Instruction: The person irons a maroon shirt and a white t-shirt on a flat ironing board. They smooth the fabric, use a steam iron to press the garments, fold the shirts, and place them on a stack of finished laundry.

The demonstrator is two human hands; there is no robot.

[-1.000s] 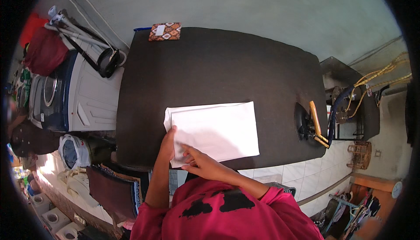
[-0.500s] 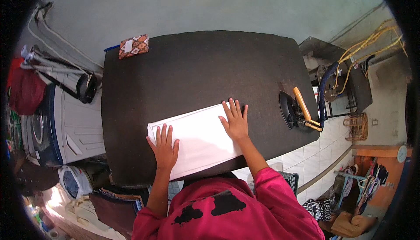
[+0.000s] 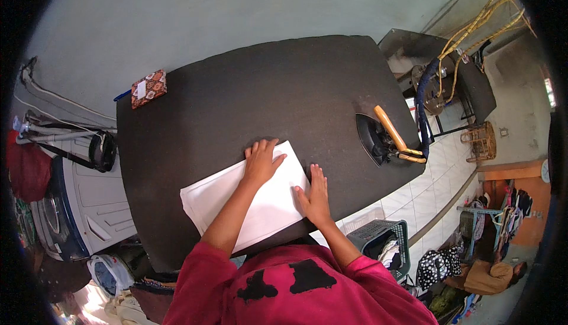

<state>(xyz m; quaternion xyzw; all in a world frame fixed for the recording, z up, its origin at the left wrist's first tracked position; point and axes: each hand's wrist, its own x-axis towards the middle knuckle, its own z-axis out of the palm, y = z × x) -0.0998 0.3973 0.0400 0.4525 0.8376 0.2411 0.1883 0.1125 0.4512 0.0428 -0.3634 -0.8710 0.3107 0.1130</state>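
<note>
A folded white cloth (image 3: 260, 203) lies slanted on the dark padded table (image 3: 219, 100), near its front edge. My left hand (image 3: 260, 162) reaches across it and rests on its far edge near the upper right corner, fingers apart and slightly bent. Along the cloth's right end lies my right hand (image 3: 316, 198), its fingers stretched out and thumb spread over the white fabric. An iron (image 3: 378, 138) with a wooden handle stands to the right of both hands, apart from the cloth.
A patterned booklet (image 3: 149, 89) lies at the far left corner, beside a blue pen (image 3: 122, 95). Yellow cords (image 3: 485, 14) lead to the iron from the right. Left stands a washing machine (image 3: 94, 198). A grey-green basket (image 3: 381, 233) with clothes is below the right edge.
My left hand has moved from the cloth's left end to its far right edge. My right hand has come nearer, down along the right end. The view has turned slightly.
</note>
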